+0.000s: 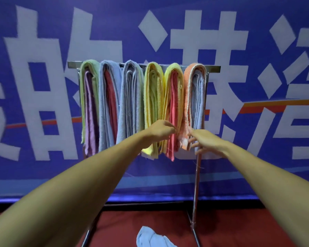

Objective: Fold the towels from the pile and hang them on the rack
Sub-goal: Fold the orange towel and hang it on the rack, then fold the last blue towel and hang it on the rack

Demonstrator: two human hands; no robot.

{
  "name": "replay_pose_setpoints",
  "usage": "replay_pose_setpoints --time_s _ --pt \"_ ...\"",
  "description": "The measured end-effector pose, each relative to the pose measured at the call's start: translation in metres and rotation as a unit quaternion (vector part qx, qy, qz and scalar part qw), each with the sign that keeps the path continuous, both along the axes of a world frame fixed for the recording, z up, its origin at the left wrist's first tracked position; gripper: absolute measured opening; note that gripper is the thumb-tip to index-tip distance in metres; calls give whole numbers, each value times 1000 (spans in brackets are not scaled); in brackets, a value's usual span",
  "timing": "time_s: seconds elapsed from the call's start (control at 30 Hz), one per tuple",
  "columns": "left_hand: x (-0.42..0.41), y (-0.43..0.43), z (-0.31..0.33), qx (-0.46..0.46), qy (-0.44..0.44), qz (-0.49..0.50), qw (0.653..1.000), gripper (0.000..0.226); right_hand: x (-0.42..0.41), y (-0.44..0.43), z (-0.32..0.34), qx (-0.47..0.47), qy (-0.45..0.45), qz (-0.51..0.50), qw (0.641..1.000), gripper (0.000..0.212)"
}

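Note:
A metal rack carries several folded towels side by side. From the left hang a green one, two light blue ones, two yellow ones and an orange one at the right end. My left hand pinches the lower edge of the yellow towel with the red inside. My right hand has its fingers spread against the bottom of the orange towel, not closed on it. A crumpled light blue towel lies on the floor below.
A blue banner with large white characters fills the wall right behind the rack. The rack's right post runs down to a base frame on the red floor.

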State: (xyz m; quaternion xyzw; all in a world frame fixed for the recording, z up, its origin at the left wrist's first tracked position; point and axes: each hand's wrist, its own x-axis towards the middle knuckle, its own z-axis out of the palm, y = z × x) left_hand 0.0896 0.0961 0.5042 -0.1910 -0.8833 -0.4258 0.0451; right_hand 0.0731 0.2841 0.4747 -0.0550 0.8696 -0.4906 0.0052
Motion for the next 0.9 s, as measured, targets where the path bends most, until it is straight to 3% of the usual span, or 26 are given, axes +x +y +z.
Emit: replay_pose_setpoints --time_s 0.2,0.4,0.63,0.9 --pt "39 -37 -45 -6 -33 19 999 21 24 -25 -43 52 24 30 998 16" --pt "23 -56 -131 -147 -34 -12 989 31 10 -35 -114 101 -31 46 993 17" --pt "-19 -61 -259 -107 -183 -8 977 19 -31 -32 -234 136 -120 39 983 14" --pt "-42 -49 -384 -121 -254 21 959 23 -51 -36 -392 175 -250 11 952 15"
